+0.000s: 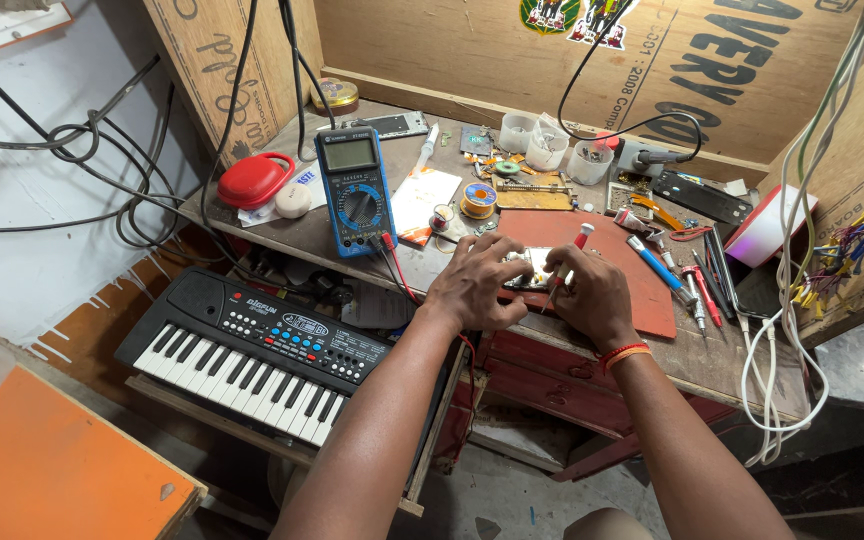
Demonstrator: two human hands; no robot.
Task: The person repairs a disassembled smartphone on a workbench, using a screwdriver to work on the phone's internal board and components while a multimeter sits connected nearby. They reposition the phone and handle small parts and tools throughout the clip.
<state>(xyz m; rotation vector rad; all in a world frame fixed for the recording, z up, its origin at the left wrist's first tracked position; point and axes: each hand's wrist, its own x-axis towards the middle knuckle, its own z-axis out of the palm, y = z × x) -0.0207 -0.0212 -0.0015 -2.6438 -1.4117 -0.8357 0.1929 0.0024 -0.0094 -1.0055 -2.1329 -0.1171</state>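
Head view: hands (532,285) grip red-handled screwdriver (566,263).

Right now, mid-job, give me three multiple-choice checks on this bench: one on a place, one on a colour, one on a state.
1. Where is the blue multimeter?
A. Left of both hands
B. Right of both hands
C. On the keyboard

2. What colour is the mat under the hands?
A. Green
B. Red
C. White

3. What is the right hand doing?
A. Resting empty
B. Holding a red-handled screwdriver
C. Pressing keyboard keys

Answers:
1 A, it lies on the bench left of the left hand.
2 B, the mat shows red around the hands.
3 B, the fingers close round the tool, tip down at a small device.
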